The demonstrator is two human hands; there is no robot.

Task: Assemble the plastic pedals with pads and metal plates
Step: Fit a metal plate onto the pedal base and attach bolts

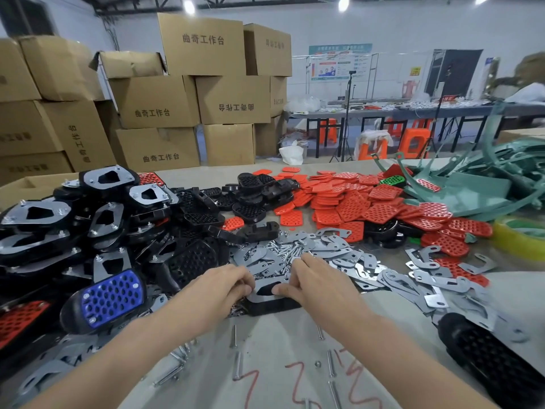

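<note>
A flat grey metal plate (263,293) with a cut-out lies on one black plastic pedal (275,306) on the surface (280,338), between my hands. My left hand (227,286) pinches its left edge and my right hand (314,283) its right edge, fingers (247,279) curled. Beyond lie perforated red pads (354,203), loose plates (413,278) and screws (284,252), heaped past counting. One blue pad (113,293) sits at the left.

Reaching in from below with both bare forearms, converging at centre. Left hand (224,286) palm-down, fingers curled at the edge of the metal plate (256,296). Right hand (312,278) mirroring, thumb pressed in, pinching too, apparently; fingertips mostly hidden.
</note>
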